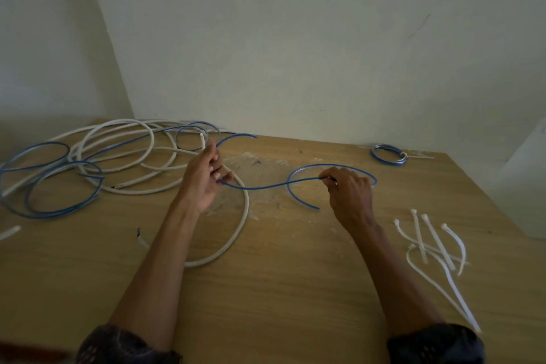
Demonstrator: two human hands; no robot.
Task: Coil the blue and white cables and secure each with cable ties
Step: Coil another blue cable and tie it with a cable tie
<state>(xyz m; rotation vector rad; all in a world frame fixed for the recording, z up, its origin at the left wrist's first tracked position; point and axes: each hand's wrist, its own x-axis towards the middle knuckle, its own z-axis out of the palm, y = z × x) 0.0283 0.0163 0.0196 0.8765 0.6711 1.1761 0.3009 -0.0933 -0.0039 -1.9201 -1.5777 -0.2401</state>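
Forming the first loop of the blue cable (pixel 266 186) looks like the step in hand. Your right hand (pixel 350 195) pinches it where the strand crosses itself, fingers (pixel 331 183) clamped on that crossing. One loop stands out to the R and the free end curls down to the counter (pixel 295 289). Your left hand (pixel 202 180) has its fingers curled round the same cable further along, w/ the other tail arcing away behind it.

To do it well, feed from L to R and match each turn to that first loop. Stack the turns under the R pinch. Let the wire roll btwn the L fingers so it doesn't kink; it looks springy, so don't release the crossing until a tie is on. The cable ties (pixel 434 245) lie just beside your R forearm, an easy reach.

The counter is wood-grain w/ a scuffed pale patch mid-top. The white cable (pixel 118 154) sprawls at the L, tangled w/ more blue strands (pixel 44 186), and one white loop runs under your L forearm. A tied blue coil (pixel 387 154) sits far R by the wall (pixel 295 38). A stray tie (pixel 9 232) lies at the L edge. The walls are plain and pale, meeting in a corner, and the light is dim.
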